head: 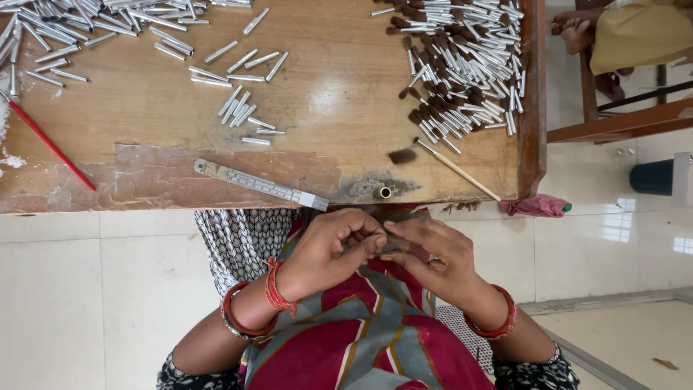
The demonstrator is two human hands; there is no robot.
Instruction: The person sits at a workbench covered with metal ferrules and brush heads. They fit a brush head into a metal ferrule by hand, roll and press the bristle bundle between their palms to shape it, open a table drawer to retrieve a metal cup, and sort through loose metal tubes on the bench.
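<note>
A person's left hand (333, 249) and right hand (433, 256) meet just below the edge of a wooden table (325, 94), fingertips pinched together on a small dark tuft of bristles (390, 244) held between them over the lap; red bangles ring both wrists. On the worn, scuffed tabletop nearest the hands lie a flat metal ruler (260, 185), a short brass tube (385, 192) and a loose bristle clump (402, 156). Beyond, slim silver tubes (238, 101) are scattered at the centre, and a heap of bristle-tipped tubes (462, 65) sits at right beside a thin wooden stick (462, 172). A red stick (50, 144) lies at left. Pale glossy tiles (86, 289) cover the floor.
</note>
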